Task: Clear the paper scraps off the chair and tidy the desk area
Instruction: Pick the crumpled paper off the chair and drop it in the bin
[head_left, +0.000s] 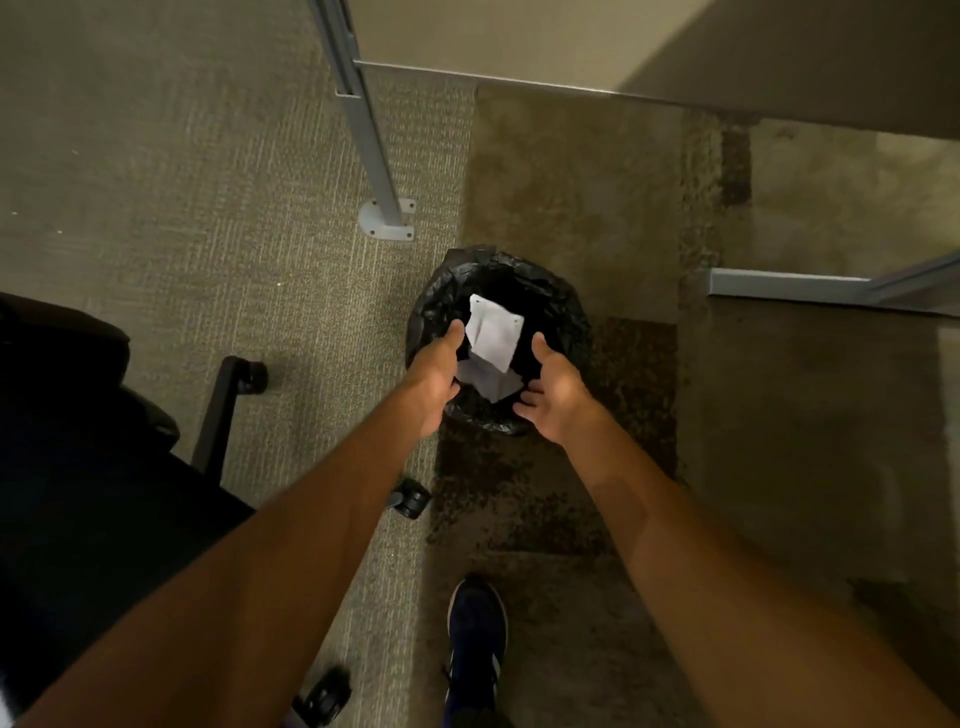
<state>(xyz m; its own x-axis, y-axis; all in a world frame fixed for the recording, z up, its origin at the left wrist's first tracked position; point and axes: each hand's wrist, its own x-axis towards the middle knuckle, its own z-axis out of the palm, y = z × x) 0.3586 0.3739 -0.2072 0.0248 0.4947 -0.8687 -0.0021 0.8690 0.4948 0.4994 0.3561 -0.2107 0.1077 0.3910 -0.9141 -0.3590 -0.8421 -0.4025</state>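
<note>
A round waste bin lined with a black bag stands on the carpet. White paper scraps lie inside it, between my two hands. My left hand hovers over the bin's left rim, fingers spread, holding nothing. Over the right rim, my right hand is also open and apart from the paper. The black office chair fills the lower left; its seat looks dark and I see no scraps on it.
A grey desk leg with a floor plate stands just beyond the bin. The desk edge runs above. Chair casters sit near my left arm. My blue shoe is on the carpet below the bin.
</note>
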